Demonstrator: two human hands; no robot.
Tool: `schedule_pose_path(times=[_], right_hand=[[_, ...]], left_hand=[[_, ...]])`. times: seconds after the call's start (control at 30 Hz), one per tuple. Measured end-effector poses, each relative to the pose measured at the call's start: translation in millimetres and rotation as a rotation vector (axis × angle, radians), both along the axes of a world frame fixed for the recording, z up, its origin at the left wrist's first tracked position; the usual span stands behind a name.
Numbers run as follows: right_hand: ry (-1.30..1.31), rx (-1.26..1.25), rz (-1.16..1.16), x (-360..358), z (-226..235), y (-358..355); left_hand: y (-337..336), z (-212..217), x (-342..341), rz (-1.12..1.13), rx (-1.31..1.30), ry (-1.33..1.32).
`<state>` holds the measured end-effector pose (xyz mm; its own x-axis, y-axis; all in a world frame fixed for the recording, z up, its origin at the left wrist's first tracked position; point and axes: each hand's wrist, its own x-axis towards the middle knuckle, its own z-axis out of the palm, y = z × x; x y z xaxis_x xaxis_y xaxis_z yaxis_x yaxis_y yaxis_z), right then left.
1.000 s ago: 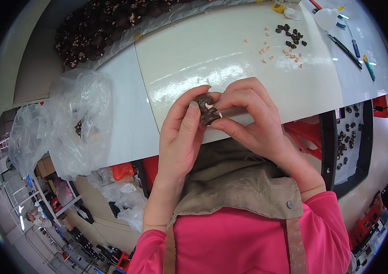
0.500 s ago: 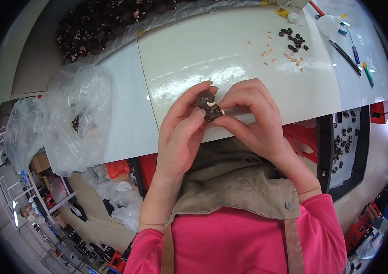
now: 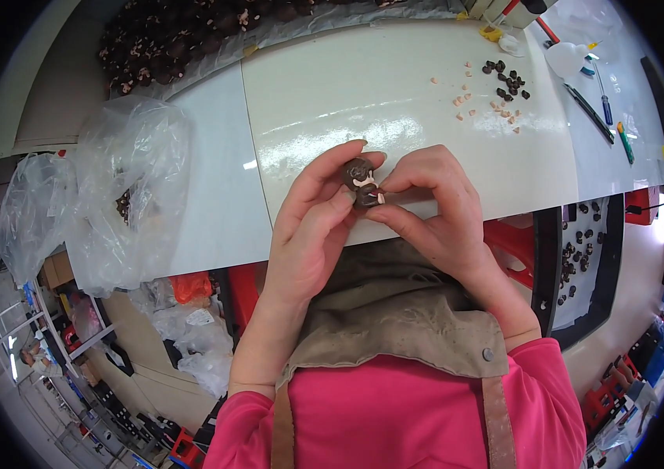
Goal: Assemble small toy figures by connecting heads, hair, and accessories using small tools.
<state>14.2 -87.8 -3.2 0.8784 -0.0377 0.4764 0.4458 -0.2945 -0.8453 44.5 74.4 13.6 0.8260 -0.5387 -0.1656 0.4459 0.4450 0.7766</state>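
A small dark brown figurine [image 3: 364, 184] with light, skin-toned parts is held above the near edge of the table. My left hand [image 3: 315, 220] grips it from the left between thumb and fingers. On its other side, my right hand [image 3: 440, 205] is closed in a pinch, thumb and index finger at the figurine's lower right. What tiny part, if any, lies between those fingertips is too small to tell. Farther back on the white table [image 3: 324, 86] lie loose dark brown pieces [image 3: 507, 80] and small pale pieces [image 3: 463, 100].
Clear plastic bags [image 3: 132, 187] lie on the left. A large heap of brown figurine parts [image 3: 168, 47] fills the back left. A white squeeze bottle [image 3: 565, 59], a screwdriver [image 3: 605, 108] and a pen [image 3: 588, 113] lie at right. Below the table edge, a black tray [image 3: 582, 258] holds dark pieces.
The figurine has turned between my fingers, so more of its pale parts show now. Both hands stay closed around it in nearly the same place.
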Motion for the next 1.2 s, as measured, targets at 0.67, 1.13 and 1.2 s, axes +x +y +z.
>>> schedule_pose_path(times=[0.67, 1.13, 1.2], right_hand=[[0.035, 0.018, -0.005, -0.7, 3.1, -2.6], [0.153, -0.112, 0.060, 0.0, 8.8, -4.4], [0.074, -0.177, 0.055, 1.1, 9.5, -6.1]], left_hand=[[-8.5, -3.6, -2.0, 0.049, -0.010, -0.039], [-8.7, 2.1, -2.5, 0.019, 0.117, -0.052], [-9.1, 5.1, -0.7, 0.012, 0.018, 0.033]])
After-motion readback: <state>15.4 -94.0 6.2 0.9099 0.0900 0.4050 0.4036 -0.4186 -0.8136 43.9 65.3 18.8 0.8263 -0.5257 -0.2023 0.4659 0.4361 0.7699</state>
